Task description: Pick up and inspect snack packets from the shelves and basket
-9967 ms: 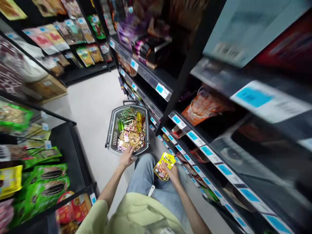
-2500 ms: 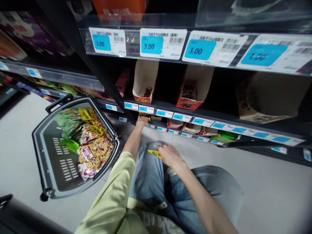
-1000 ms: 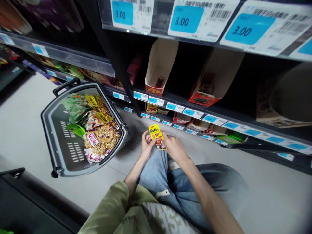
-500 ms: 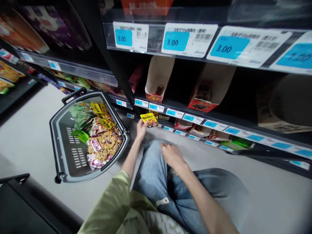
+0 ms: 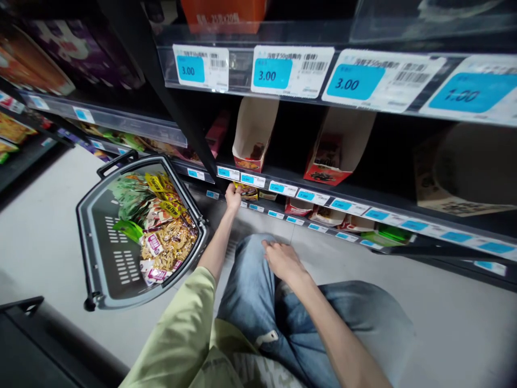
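My left hand [image 5: 233, 197] reaches to the lowest shelf, its fingers closed on the edge of a yellow snack packet [image 5: 247, 191]. Part of the packet is tucked under the shelf lip, among goods in the bottom row. Resting on my bent knee is my right hand [image 5: 283, 260], its fingers loosely bent over the denim with nothing in them. On the floor to my left, a grey shopping basket [image 5: 105, 242] holds green packets, yellow packets [image 5: 159, 186] and clear-bagged snacks [image 5: 174, 237] with purple-and-white labels.
Above the bottom row, a shelf carries open cardboard display boxes [image 5: 255, 129], one of them red [image 5: 327, 173]. Price tags [image 5: 283, 188] line the shelf edges. A black upright [image 5: 173, 102] divides the shelving. At lower left stands a dark box-like object [image 5: 32, 345].
My left hand has moved up and slightly left with the yellow packet, from in front of the shelf edge to in under it. My right hand stays on the knee.
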Tool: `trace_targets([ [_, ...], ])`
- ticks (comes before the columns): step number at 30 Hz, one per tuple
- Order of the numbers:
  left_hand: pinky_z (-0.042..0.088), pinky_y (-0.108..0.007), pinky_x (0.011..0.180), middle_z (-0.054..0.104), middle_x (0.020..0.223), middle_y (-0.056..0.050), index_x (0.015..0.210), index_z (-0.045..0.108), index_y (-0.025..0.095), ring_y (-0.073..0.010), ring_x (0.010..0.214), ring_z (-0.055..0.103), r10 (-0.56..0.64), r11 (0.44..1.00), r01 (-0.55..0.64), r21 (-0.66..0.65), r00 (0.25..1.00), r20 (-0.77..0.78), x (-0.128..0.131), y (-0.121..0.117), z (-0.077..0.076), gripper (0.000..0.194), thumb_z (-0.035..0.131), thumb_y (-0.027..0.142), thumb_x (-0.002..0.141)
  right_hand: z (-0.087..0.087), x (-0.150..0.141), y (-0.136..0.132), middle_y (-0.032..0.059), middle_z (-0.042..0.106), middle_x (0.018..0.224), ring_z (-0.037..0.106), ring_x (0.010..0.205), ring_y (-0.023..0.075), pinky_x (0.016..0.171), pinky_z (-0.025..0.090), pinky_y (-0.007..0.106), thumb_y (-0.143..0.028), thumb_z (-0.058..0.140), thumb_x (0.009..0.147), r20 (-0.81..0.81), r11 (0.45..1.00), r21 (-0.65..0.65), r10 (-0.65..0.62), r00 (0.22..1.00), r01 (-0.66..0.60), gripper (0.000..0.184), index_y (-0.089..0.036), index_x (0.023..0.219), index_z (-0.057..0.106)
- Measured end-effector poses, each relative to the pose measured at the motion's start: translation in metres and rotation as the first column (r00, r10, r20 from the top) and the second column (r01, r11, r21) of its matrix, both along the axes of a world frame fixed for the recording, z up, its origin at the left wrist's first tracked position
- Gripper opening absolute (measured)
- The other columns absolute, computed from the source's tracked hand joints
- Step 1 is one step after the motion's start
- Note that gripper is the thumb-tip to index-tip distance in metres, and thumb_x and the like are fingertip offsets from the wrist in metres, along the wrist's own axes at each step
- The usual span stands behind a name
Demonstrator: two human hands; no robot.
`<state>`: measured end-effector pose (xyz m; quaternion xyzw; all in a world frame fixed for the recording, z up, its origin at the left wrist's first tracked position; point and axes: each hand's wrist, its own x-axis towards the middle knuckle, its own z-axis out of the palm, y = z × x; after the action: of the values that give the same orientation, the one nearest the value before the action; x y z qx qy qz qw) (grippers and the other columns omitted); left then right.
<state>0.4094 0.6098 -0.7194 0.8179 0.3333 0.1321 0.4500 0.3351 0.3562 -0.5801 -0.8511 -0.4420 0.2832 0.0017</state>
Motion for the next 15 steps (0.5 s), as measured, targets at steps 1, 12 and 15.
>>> trace_targets([
  [1, 0.048, -0.029, 0.091, 0.07, 0.109, -0.006, 0.123, 0.053, 0.019, -0.0173, 0.104, 0.064, 0.017, 1.0, -0.017, 0.0, 1.0, 0.013, 0.002, 0.001, -0.001, 0.034, 0.049, 0.026, 0.089, 0.001, 0.0, 0.0, 0.0129, 0.071, 0.107, 0.068, 0.099, 0.0246, 0.077, 0.05, 0.031, -0.018, 0.045, 0.093, -0.002, 1.0, -0.003, 0.0, 1.0, 0.0, 0.035, -0.015, 0.126, 0.053],
  [12, 0.051, -0.03, 0.092, 0.072, 0.107, -0.008, 0.11, 0.061, 0.016, -0.019, 0.103, 0.067, 0.106, 0.994, -0.105, -0.016, 0.99, 0.094, 0.009, -0.001, -0.016, 0.026, 0.052, 0.014, 0.085, 0.0, -0.002, 0.003, 0.0127, 0.07, 0.109, 0.068, 0.098, 0.0266, 0.078, 0.05, 0.034, -0.022, 0.044, 0.094, -0.029, 1.0, -0.011, 0.016, 0.999, -0.016, 0.035, -0.015, 0.127, 0.054],
  [15, 0.049, -0.033, 0.097, 0.069, 0.113, -0.011, 0.113, 0.059, 0.015, -0.0209, 0.108, 0.064, 0.134, 0.991, -0.136, 0.014, 0.985, 0.107, 0.007, -0.001, -0.015, 0.03, 0.058, 0.016, 0.083, -0.001, -0.002, 0.002, 0.0133, 0.071, 0.108, 0.068, 0.098, 0.0272, 0.078, 0.05, 0.034, -0.025, 0.048, 0.093, -0.026, 1.0, 0.0, 0.011, 1.0, -0.011, 0.036, -0.014, 0.127, 0.054],
])
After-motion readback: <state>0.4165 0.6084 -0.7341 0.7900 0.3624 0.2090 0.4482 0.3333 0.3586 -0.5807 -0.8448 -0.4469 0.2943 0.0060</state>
